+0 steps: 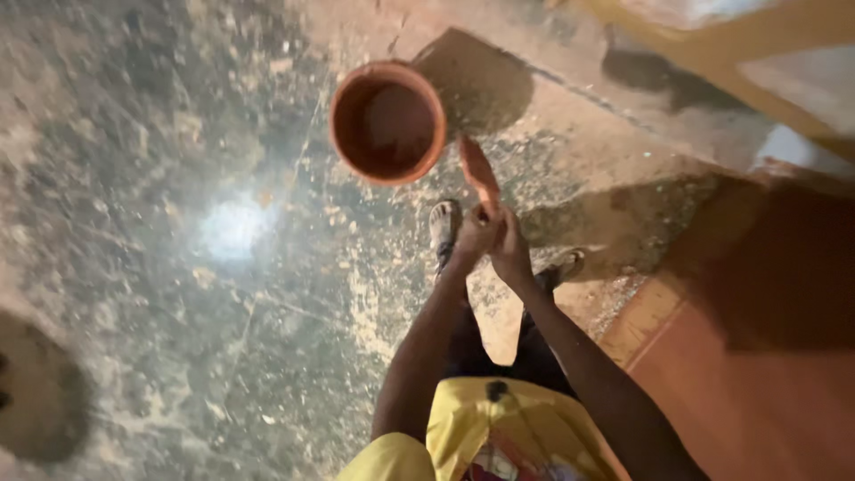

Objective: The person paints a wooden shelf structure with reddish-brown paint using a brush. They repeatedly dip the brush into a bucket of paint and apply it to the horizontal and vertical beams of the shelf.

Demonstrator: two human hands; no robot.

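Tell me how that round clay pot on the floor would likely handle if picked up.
The clay pot looks like rigid terracotta, so probably stiff and breakable if dropped. It sits upright, mouth open, on the gritty floor, so tipping seems unlikely. Its thick rim suggests some weight and a matte, non-slippery surface.

One head-worn camera looks steeply down, close above the floor.

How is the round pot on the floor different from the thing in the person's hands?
The clay pot is a round, open bowl shape; the clay piece is flat and narrow. The clay pot sits on the floor with nothing touching it; the clay piece is held up in the left hand and right hand. The pot looks bigger. Both are reddish-orange.
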